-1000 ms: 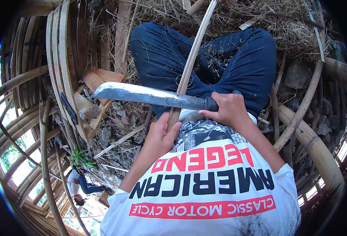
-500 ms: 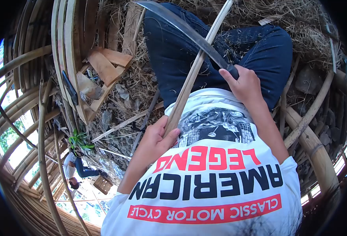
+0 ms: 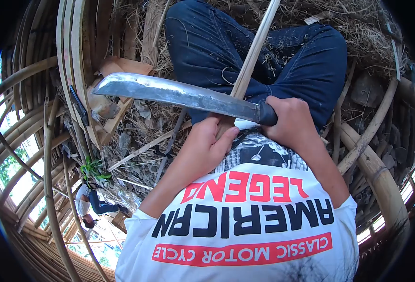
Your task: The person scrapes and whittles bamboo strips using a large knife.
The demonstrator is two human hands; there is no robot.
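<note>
The machete (image 3: pixel 174 91), its handle wrapped by the fingers of the right hand (image 3: pixel 290 120), has come back along the wooden strip (image 3: pixel 256 54) slanting over the jeans (image 3: pixel 313 61), nearer the left hand (image 3: pixel 206 149) gripping the strip's lower end, apparently between strokes.

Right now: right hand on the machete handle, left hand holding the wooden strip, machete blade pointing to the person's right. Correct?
One thing off: the machete blade points to the person's left, as the head view shows. Rest stands: right hand on the machete handle, left hand holding the wooden strip.
</note>
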